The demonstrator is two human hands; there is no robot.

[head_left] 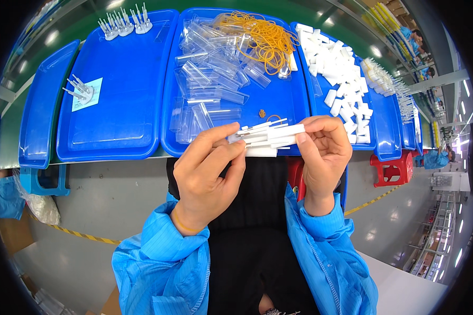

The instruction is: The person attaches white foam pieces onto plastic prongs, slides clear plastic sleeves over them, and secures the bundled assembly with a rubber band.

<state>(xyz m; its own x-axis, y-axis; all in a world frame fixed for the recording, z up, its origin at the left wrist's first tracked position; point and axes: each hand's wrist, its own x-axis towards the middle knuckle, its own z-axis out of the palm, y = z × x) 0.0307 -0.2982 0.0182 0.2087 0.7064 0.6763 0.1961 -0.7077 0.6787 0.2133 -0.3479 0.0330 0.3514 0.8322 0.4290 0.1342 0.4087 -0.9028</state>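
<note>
Between my two hands, just past the near edge of the middle tray, is a white part with several thin prongs [263,126], lying sideways. My left hand [207,170] closes its fingers on the left end of it, where its base is mostly hidden. White foam sleeves [263,152] cover some of the prongs, while others show bare metal-like tips. My right hand [323,157] pinches the right end of a white foam sleeve [286,131] between thumb and fingers, in line with the prongs. A yellow rubber band [186,223] circles my left wrist.
The middle blue tray [294,110] holds transparent plastic sleeves [215,73] and yellow rubber bands [268,39]. Right of it lie many white foam sleeves [341,68]. In the left blue tray [115,126] stand similar pronged parts [125,23], one on a paper slip [93,97].
</note>
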